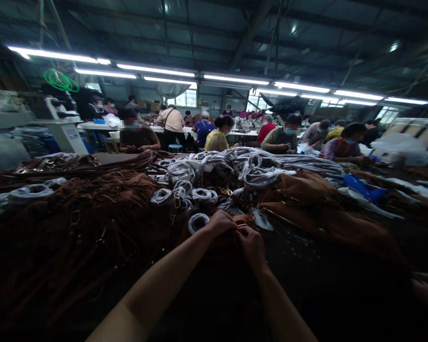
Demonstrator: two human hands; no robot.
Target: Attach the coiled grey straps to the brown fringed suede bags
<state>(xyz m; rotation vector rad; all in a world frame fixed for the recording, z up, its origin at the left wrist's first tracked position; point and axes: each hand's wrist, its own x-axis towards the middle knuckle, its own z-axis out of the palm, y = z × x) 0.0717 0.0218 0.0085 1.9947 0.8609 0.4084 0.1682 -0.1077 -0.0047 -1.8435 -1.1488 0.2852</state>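
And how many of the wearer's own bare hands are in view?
2. The bare left hand is just right of a whitish, plastic-wrapped round coil; the bare right hand is beside the left, fingertips close together. Some fingers are hidden.

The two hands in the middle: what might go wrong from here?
The left hand and right hand meet and hide most of what they work on, so a slip might go unnoticed. The plastic-wrapped coil beside the left hand could get nudged. The plastic-looking piece near the right hand might be swept along.
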